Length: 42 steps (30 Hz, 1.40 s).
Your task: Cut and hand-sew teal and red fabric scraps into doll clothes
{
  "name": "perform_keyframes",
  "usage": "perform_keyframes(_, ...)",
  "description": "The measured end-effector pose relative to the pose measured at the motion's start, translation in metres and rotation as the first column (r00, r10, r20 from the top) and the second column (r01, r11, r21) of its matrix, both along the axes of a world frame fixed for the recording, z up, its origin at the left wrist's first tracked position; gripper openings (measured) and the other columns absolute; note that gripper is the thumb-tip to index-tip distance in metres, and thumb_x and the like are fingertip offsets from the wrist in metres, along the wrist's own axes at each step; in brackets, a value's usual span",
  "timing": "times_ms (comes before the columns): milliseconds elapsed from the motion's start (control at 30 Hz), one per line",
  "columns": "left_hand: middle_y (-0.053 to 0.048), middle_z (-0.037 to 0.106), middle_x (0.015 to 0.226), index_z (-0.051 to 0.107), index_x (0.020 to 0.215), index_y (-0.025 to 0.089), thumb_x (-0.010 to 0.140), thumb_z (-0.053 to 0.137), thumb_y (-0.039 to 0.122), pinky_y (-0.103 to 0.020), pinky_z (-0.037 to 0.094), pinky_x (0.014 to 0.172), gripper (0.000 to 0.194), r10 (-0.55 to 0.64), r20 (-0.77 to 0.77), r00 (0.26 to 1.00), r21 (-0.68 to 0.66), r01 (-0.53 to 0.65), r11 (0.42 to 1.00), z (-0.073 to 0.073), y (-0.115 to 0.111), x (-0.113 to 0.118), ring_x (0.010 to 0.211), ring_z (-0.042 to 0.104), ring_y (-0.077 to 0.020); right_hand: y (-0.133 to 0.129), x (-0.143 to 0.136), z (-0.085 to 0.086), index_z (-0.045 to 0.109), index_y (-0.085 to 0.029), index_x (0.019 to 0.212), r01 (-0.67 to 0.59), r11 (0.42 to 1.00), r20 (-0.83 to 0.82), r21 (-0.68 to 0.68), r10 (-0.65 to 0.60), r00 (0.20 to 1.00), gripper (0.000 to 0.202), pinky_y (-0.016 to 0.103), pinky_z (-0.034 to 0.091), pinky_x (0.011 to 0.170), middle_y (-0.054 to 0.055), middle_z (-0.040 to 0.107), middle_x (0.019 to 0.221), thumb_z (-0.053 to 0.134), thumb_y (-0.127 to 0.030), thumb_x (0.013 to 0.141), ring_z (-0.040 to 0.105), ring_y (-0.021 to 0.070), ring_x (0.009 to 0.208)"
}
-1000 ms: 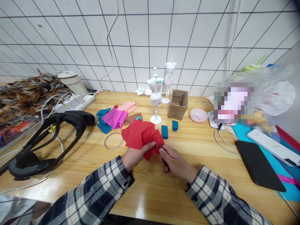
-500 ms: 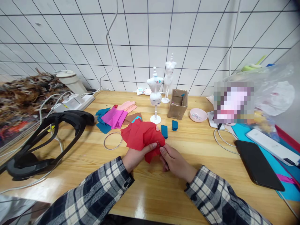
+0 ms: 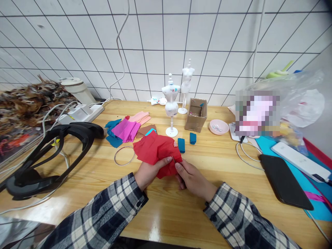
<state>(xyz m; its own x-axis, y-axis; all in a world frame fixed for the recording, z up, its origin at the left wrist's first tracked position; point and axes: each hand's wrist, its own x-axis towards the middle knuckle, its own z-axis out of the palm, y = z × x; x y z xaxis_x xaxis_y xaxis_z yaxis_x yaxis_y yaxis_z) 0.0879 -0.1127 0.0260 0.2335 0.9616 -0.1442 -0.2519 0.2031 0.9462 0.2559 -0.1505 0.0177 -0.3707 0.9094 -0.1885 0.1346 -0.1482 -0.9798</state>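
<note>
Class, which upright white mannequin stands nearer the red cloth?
The front mannequin, just behind the red cloth; the back mannequin stands closer to the tiled wall.

White tiled wall (image 3: 145, 34) with dark grid lines (image 3: 163, 50) behind a glossy wooden table (image 3: 228, 166), bright glare (image 3: 155, 228) near its front edge

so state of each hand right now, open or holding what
Left hand: closed, holding the red cloth.
Right hand: closed, pinching the red cloth's edge and apparently a thin needle-like object.
</note>
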Motion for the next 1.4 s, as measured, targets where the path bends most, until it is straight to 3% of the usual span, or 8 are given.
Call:
perform_keyframes(100, -0.008, 0.071, 0.111, 0.062, 0.112, 0.02, 0.07, 0.078, 0.027, -0.044, 0.052, 0.092, 0.045, 0.029, -0.012, 1.0, 0.022, -0.029, 0.999, 0.0013, -0.0014, 0.0028, 0.101, 0.067, -0.0264, -0.0001, -0.0008, 0.0011, 0.047, -0.02, 0.098, 0.018, 1.0, -0.005, -0.004, -0.018, 1.0, 0.041, 0.021, 0.044, 0.042, -0.007, 0.045, 0.062, 0.033, -0.058, 0.094, 0.045, 0.0076, 0.043)
perform_keyframes(233, -0.01, 0.07, 0.113, 0.063, 0.11, 0.018, 0.074, 0.076, 0.03, -0.045, 0.052, 0.093, 0.04, -0.036, -0.024, 0.999, 0.006, 0.036, 0.999, 0.0016, -0.0024, 0.0034, 0.101, 0.067, -0.0272, 0.0001, -0.0019, 0.0029, 0.048, -0.02, 0.103, 0.032, 0.999, 0.002, -0.017, -0.032, 0.999, 0.043, 0.021, 0.044, 0.041, -0.008, 0.043, 0.059, 0.033, -0.058, 0.094, 0.044, 0.0079, 0.042)
perform_keyframes(367, -0.011, 0.069, 0.116, 0.063, 0.11, 0.017, 0.074, 0.076, 0.03, -0.045, 0.051, 0.096, 0.041, -0.03, -0.03, 0.999, -0.004, 0.03, 1.0, 0.0006, -0.0034, 0.0026, 0.104, 0.066, -0.0277, 0.0001, -0.0031, 0.0019, 0.048, -0.02, 0.104, 0.045, 0.999, 0.005, -0.008, -0.044, 0.999, 0.041, 0.022, 0.046, 0.042, -0.008, 0.042, 0.056, 0.032, -0.057, 0.095, 0.043, 0.0085, 0.041)
perform_keyframes(633, -0.013, 0.07, 0.114, 0.062, 0.113, 0.015, 0.074, 0.075, 0.037, -0.047, 0.051, 0.094, 0.047, 0.045, 0.148, 0.988, -0.104, -0.03, 0.994, 0.0068, -0.0006, 0.0043, 0.105, 0.066, -0.0301, 0.0012, -0.0014, -0.0016, 0.048, -0.022, 0.1, 0.066, 0.998, 0.003, -0.002, -0.066, 0.998, 0.04, 0.024, 0.048, 0.043, -0.007, 0.043, 0.057, 0.034, -0.059, 0.094, 0.043, 0.0092, 0.043)
perform_keyframes(833, -0.011, 0.07, 0.114, 0.064, 0.109, 0.015, 0.069, 0.08, 0.028, -0.046, 0.05, 0.096, 0.045, 0.047, 0.01, 0.999, -0.045, -0.047, 0.998, 0.0001, 0.0004, 0.0013, 0.103, 0.066, -0.0274, 0.0015, 0.0002, -0.0014, 0.049, -0.022, 0.102, 0.008, 1.0, 0.021, 0.009, -0.008, 1.0, 0.041, 0.023, 0.045, 0.042, -0.006, 0.046, 0.057, 0.034, -0.059, 0.094, 0.047, 0.0096, 0.042)
perform_keyframes(1000, -0.008, 0.072, 0.108, 0.064, 0.108, 0.019, 0.07, 0.078, 0.03, -0.045, 0.055, 0.087, 0.042, 0.004, 0.019, 1.0, -0.026, -0.003, 1.0, 0.0016, -0.0015, 0.0029, 0.098, 0.067, -0.028, -0.0001, -0.0017, 0.0035, 0.045, -0.021, 0.087, 0.016, 1.0, 0.041, -0.017, -0.015, 0.999, 0.043, 0.021, 0.041, 0.041, -0.006, 0.048, 0.056, 0.033, -0.061, 0.093, 0.049, 0.0094, 0.042)
perform_keyframes(1200, -0.01, 0.069, 0.116, 0.062, 0.114, 0.017, 0.064, 0.082, 0.032, -0.046, 0.049, 0.098, 0.056, 0.172, -0.093, 0.981, 0.068, -0.166, 0.984, -0.0011, -0.0006, 0.0014, 0.111, 0.062, -0.0303, -0.0001, -0.0031, 0.0049, 0.043, -0.02, 0.079, 0.012, 1.0, 0.062, -0.007, -0.012, 0.998, 0.047, 0.021, 0.041, 0.042, -0.005, 0.05, 0.058, 0.033, -0.064, 0.091, 0.05, 0.0089, 0.044)
perform_keyframes(1400, -0.009, 0.07, 0.113, 0.061, 0.114, 0.02, 0.071, 0.077, 0.032, -0.047, 0.053, 0.092, 0.047, 0.04, -0.068, 0.997, 0.025, -0.039, 0.999, 0.0014, -0.0047, 0.0033, 0.102, 0.066, -0.0288, 0.0002, -0.0036, 0.0052, 0.045, -0.02, 0.085, 0.056, 0.996, 0.028, -0.066, -0.054, 0.998, 0.051, 0.024, 0.042, 0.043, -0.005, 0.049, 0.058, 0.034, -0.07, 0.088, 0.05, 0.011, 0.045)
